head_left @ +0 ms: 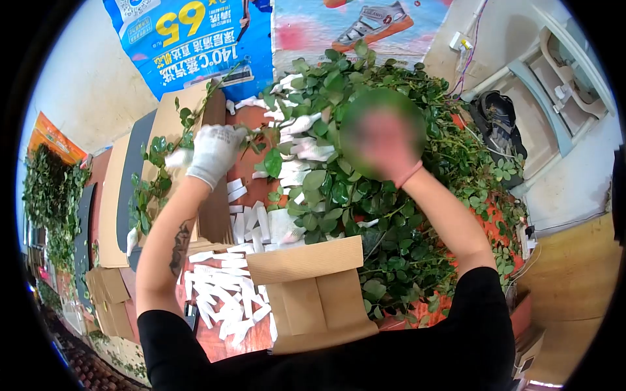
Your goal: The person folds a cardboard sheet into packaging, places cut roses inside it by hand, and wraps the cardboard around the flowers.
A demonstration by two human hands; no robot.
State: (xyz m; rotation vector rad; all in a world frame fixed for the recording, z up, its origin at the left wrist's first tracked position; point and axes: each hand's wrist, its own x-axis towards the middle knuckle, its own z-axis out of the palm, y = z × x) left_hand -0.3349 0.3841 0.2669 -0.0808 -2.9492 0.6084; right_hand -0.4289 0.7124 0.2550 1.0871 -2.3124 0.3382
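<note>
My left hand, in a white glove, is closed round leafy green stems above the left side of the red table; a white-wrapped flower head shows beside it. My right hand is over the big heap of leafy stems, mostly covered by a round blur, so its fingers cannot be made out. Between the hands lie several white-wrapped flower heads. White paper sleeves are scattered on the table nearer to me, and an open piece of brown cardboard stands beside them.
Stacked cardboard sheets stand left of the flower heads. Blue and pink posters hang behind. More greenery is at the far left. On the right are a pale chair-like frame and a dark shoe.
</note>
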